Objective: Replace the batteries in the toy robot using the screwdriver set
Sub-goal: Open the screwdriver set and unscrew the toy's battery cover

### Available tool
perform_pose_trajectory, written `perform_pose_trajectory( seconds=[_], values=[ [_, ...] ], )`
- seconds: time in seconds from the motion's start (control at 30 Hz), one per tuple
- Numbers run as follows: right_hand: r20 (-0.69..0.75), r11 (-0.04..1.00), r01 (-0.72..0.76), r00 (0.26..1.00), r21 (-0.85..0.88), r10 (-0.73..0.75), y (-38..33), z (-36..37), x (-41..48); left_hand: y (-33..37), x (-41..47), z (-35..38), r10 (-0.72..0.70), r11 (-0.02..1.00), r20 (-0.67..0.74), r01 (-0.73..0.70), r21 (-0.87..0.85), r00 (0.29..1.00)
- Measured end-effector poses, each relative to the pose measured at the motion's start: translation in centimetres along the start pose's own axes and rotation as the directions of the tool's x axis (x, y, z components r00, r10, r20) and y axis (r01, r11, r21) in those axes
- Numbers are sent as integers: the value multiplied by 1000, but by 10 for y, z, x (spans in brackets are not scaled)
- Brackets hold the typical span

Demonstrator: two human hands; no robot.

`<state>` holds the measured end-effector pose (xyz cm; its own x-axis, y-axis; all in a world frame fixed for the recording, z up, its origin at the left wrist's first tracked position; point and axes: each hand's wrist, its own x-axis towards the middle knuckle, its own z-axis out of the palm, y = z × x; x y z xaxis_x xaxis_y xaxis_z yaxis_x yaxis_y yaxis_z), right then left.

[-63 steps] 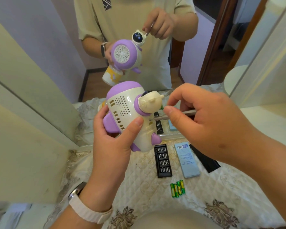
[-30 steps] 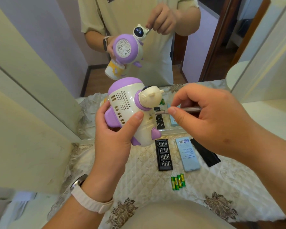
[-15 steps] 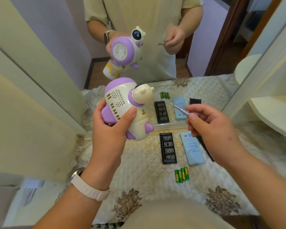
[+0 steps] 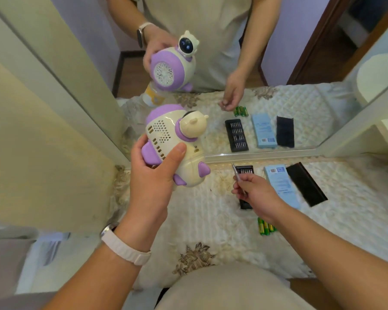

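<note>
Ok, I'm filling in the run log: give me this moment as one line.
left hand: holds toy robot | right hand: holds screwdriver, not touching toy robot | batteries: on cloth

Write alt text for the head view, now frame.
A person's left hand holds a purple-and-cream toy robot up before a mirror, while the right hand pinches a slim screwdriver over a quilted cloth. On it lie a black bit case, green batteries, a blue box and a black lid.

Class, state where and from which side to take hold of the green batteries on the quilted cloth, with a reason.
Pinch the green cylindrical batteries across the row's two outer sides, from above: they lie flat, side by side, on the white quilted cloth.
</note>
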<state>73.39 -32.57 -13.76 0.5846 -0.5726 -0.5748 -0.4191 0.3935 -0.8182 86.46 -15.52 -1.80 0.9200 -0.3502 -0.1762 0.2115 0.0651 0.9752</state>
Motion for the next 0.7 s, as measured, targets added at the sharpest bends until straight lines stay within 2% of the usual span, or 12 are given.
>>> perform_pose_trajectory(
  seconds=[0.17,0.3,0.4,0.57,0.7],
  values=[
    [-183,949,-15,982,-314,-45,20,18,23,-5,28,-27,-28,1000,80,28,-6,996],
    [-281,845,-52,952,-531,-118,34,27,36,-11,53,-41,-45,999,143,44,11,989],
    [-304,724,-95,938,-683,-164,43,33,45,-14,63,-46,-52,999,184,49,18,982],
    [-332,525,-216,933,-823,-137,58,43,59,-23,64,-55,-95,995,234,88,43,968],
    [-318,434,-231,938,-871,-140,64,47,62,-25,71,-61,-154,988,221,148,42,963]
  ],
)
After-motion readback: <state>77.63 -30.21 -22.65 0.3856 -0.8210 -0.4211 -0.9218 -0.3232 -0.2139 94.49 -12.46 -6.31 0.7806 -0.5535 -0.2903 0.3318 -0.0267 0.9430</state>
